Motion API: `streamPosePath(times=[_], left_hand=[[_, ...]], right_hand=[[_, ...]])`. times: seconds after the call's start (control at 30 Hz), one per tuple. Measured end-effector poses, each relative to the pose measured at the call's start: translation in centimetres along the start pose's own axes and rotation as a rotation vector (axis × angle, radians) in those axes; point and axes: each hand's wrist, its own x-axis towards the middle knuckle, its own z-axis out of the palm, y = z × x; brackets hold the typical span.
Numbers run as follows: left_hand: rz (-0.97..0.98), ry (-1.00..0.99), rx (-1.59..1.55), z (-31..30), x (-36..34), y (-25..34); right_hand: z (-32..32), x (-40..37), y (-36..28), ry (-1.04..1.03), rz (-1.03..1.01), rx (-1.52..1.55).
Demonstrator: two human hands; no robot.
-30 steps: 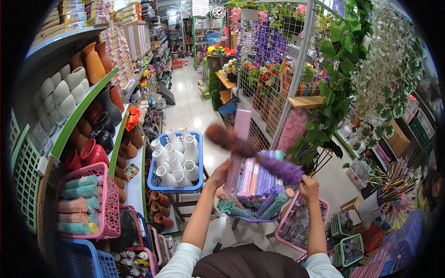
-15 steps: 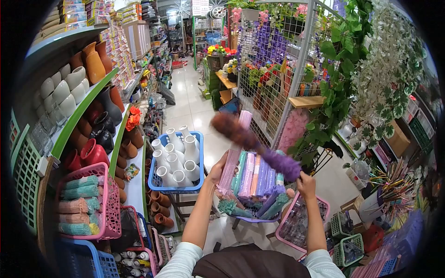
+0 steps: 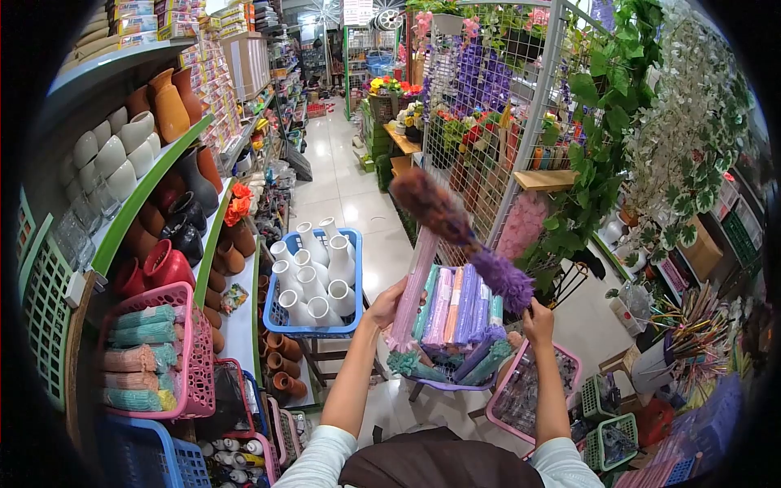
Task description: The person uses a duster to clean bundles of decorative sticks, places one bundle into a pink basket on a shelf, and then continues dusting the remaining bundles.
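Observation:
My right hand [image 3: 538, 323] is closed around the lower end of a fluffy duster [image 3: 503, 276], purple near the hand and brown at the far end. The duster slants up and left over a purple basket [image 3: 451, 385], its brown end blurred. My left hand [image 3: 387, 304] is wrapped round the side of a long pink plastic-wrapped bundle [image 3: 412, 297], which stands tilted at the basket's left side. Beside it in the basket lie several wrapped bundles [image 3: 458, 305] in green, peach and purple. Fringed teal ends [image 3: 403, 363] stick out at the front.
Left of the basket, a blue basket [image 3: 313, 331] of white vases rests on a stool. A pink basket [image 3: 496, 413] of clear-wrapped items stands to the right. Shelves [image 3: 154, 175] of pots line the left, and a wire rack [image 3: 488, 106] with artificial flowers rises ahead.
The duster has shifted slightly right and down at its brown end, still in my right hand. My left hand keeps its place on the pink bundle. The view has shifted a little.

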Motion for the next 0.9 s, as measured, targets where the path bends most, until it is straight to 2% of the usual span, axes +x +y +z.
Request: streamPosePath(times=[0.03,0.13,0.2,0.27,0.33,0.4,0.47,0.5,0.6,0.7,0.77,0.8,0.9], left_hand=[[-0.008,-0.044,-0.041,-0.4,0.1,-0.1],[0.38,0.149,0.417,-1.2,-0.4,-0.3],[0.009,0.018,-0.193,-1.8,-1.1,1.3],[-0.014,-0.141,-0.277,-6.4,0.5,-1.5],[0.471,0.104,0.538,-4.9,-0.7,-2.1],[0.121,0.159,0.126,-2.0,-0.8,0.0],[0.056,0.109,0.111,0.5,-0.8,1.8],[0.059,0.062,0.061,1.0,-0.7,2.0],[0.028,-0.009,0.044,0.9,-0.2,2.2],[0.241,0.099,0.257,-2.3,1.1,0.2],[0.383,0.207,0.512,-4.2,0.6,-0.8],[0.036,0.142,-0.175,0.4,-0.6,2.9],[0.21,0.279,-0.065,-0.4,0.8,0.6]], right_hand=[[0.0,-0.2,0.3,-0.022,-0.058,0.001],[0.4,-2.0,1.8,-0.149,-0.236,-0.019],[0.2,-3.2,1.9,-0.231,-0.352,-0.005],[0.4,-3.7,2.4,-0.217,-0.349,-0.091],[0.1,-3.1,1.9,-0.168,-0.312,-0.1],[0.4,-1.9,1.7,-0.043,-0.249,-0.071],[0.7,-0.5,0.6,0.074,-0.137,-0.081],[0.2,0.2,-0.8,0.118,-0.069,-0.026],[0.0,0.5,0.1,0.102,-0.064,-0.015],[-0.7,-1.2,2.2,-0.097,-0.222,-0.063],[-1.1,-2.7,2.4,-0.165,-0.305,-0.049],[-1.4,-3.3,2.6,-0.199,-0.345,-0.044],[-1.4,-3.4,2.7,-0.096,-0.27,-0.105]])
